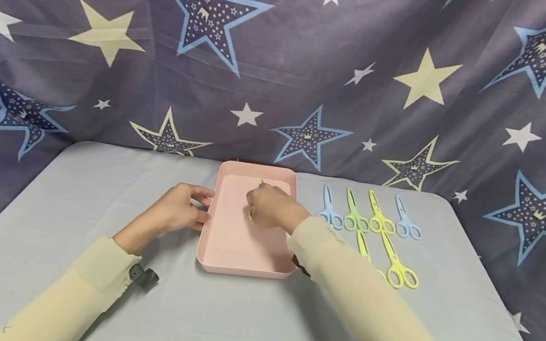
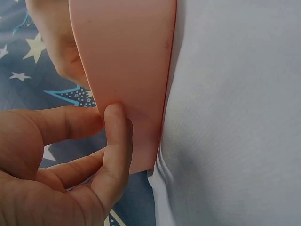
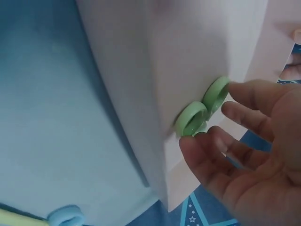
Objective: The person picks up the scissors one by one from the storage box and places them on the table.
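Note:
A shallow pink tray (image 1: 231,251) lies on the table. My left hand (image 1: 177,208) holds its left wall, one finger at the rim and another against the outside, as the left wrist view shows (image 2: 61,165). My right hand (image 1: 272,206) reaches into the tray and grips green scissors by the handles. Both green finger rings of these scissors (image 3: 190,110) show between the thumb and fingers in the right wrist view. From above, the hand hides most of them, and only a small green tip shows past it.
Right of the tray, a back row holds blue scissors (image 1: 329,214), green scissors (image 1: 355,215), yellow scissors (image 1: 379,216) and more blue scissors (image 1: 407,226). In front lie yellow scissors (image 1: 392,255) and a yellowish-green pair (image 1: 362,246) partly behind my right sleeve. A star-patterned cloth (image 1: 289,76) hangs behind.

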`<state>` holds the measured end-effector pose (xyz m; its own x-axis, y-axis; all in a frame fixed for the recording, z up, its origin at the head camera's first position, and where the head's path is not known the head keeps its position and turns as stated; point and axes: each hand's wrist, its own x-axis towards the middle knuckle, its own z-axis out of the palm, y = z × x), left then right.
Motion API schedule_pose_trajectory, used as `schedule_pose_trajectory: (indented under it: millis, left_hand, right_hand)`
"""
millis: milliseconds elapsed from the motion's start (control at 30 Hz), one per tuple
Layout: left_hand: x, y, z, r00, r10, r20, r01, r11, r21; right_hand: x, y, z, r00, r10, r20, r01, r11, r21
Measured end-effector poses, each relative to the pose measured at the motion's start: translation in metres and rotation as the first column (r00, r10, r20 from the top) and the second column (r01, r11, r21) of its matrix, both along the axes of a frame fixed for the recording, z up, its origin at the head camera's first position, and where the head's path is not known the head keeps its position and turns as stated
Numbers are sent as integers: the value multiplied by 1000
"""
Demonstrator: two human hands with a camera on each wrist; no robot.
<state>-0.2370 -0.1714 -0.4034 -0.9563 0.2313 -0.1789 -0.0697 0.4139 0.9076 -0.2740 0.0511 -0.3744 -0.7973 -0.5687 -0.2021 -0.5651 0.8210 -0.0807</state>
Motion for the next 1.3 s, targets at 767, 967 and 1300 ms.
schedule_pose_trajectory:
  millis: [767,967,1300]
  left_hand:
    - [-2,-1,-1,1000,2,-6,-2,1000,4]
    - [-1,-1,-2,1000,3,-3,-3,1000,-3]
    - [-1,-1,-2,1000,0,-16,-1,1000,-18]
  right_hand:
    - [-1,1,-14,993,-120,-23,120,993,2]
    - [2,1,-17,993,-114,-36,115,993,6]
    - [1,6,-21,998,-12,-53,13,1000,13]
